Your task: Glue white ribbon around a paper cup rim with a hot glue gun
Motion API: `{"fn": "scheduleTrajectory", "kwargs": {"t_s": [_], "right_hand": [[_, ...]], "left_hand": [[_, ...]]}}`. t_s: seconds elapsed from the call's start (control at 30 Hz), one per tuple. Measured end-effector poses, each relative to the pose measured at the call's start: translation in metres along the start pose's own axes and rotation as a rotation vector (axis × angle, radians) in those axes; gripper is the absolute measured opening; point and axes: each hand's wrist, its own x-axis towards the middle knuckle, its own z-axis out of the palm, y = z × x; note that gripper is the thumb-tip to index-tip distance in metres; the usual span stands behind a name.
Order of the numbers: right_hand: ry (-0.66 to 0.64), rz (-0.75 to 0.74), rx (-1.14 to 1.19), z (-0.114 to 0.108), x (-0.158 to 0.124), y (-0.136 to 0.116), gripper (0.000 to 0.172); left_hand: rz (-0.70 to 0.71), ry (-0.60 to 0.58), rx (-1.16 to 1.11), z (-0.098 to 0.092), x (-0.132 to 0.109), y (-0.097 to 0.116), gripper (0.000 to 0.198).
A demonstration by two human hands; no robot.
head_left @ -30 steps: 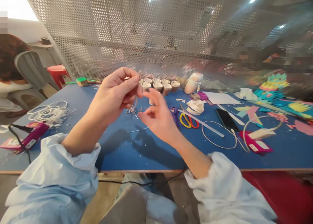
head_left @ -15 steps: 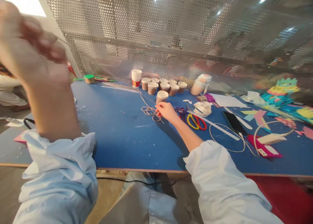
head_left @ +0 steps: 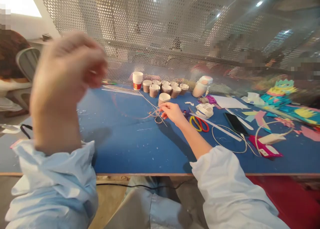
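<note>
Our right hand (head_left: pixel 172 112) pinches the string (head_left: pixel 158 123); our left hand (head_left: pixel 72 62) curls, too blurry to tell its hold. We should pull softly, without tangles.

- Behind the far edge of the surface (head_left: pixel 125 152): a mesh panel (head_left: pixel 140 28).
- Along that edge, left to right: a stack of cups (head_left: pixel 137 80), a cluster of cups (head_left: pixel 154 91), a bottle (head_left: pixel 201 87).
- Before the cluster: a single cup (head_left: pixel 164 99), with looped string (head_left: pixel 155 120) just before it.
- Right of the string: scissors (head_left: pixel 205 126), then a phone (head_left: pixel 235 123).
- Between phone and far edge: a paper sheet (head_left: pixel 231 101).
- Nearer the right corner: a packet (head_left: pixel 266 150).
</note>
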Motion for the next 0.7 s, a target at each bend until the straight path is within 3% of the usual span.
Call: {"fn": "scheduleTrajectory", "kwargs": {"t_s": [0.03,0.07,0.1,0.13,0.17,0.2,0.23,0.33,0.4,0.47,0.5,0.6,0.7], "right_hand": [[-0.019,-0.025,-0.021,-0.001,-0.004,-0.001,0.013],[-0.047,-0.052,-0.047,-0.003,-0.010,-0.002,0.014],[-0.083,-0.083,-0.079,-0.005,-0.017,-0.002,0.015],[-0.131,-0.118,-0.114,-0.006,-0.024,-0.002,0.017],[-0.188,-0.157,-0.151,-0.008,-0.032,-0.003,0.018],[-0.251,-0.200,-0.188,-0.009,-0.041,-0.003,0.019],[-0.320,-0.245,-0.225,-0.010,-0.050,-0.003,0.020],[-0.507,-0.358,-0.309,-0.007,-0.072,-0.001,0.021],[-0.604,-0.422,-0.366,-0.002,-0.081,0.004,0.021],[-0.654,-0.505,-0.458,0.003,-0.085,0.010,0.020],[-0.661,-0.552,-0.507,0.005,-0.087,0.013,0.020],[-0.629,-0.668,-0.587,0.008,-0.088,0.023,0.020],[-0.613,-0.761,-0.624,0.006,-0.090,0.028,0.018]], "left_hand": [[0.133,-0.075,0.018,0.009,-0.001,0.004,0.014],[0.229,-0.342,0.068,0.021,-0.002,0.008,0.008],[0.286,-0.698,0.087,0.032,-0.005,0.010,0.013],[0.299,-0.956,0.084,0.044,-0.007,0.011,0.023],[0.301,-1.089,0.089,0.054,-0.008,0.010,0.028],[0.308,-1.112,0.109,0.063,-0.007,0.007,0.030],[0.314,-1.044,0.149,0.070,-0.004,0.001,0.029],[0.302,-0.665,0.361,0.087,0.019,-0.033,0.025],[0.273,-0.511,0.580,0.102,0.040,-0.064,0.027],[0.312,-0.527,0.915,0.123,0.059,-0.096,0.030],[0.321,-0.556,0.977,0.134,0.066,-0.110,0.030],[0.381,-0.682,1.072,0.167,0.076,-0.143,0.026],[0.469,-0.837,1.143,0.187,0.078,-0.157,0.022]]}}
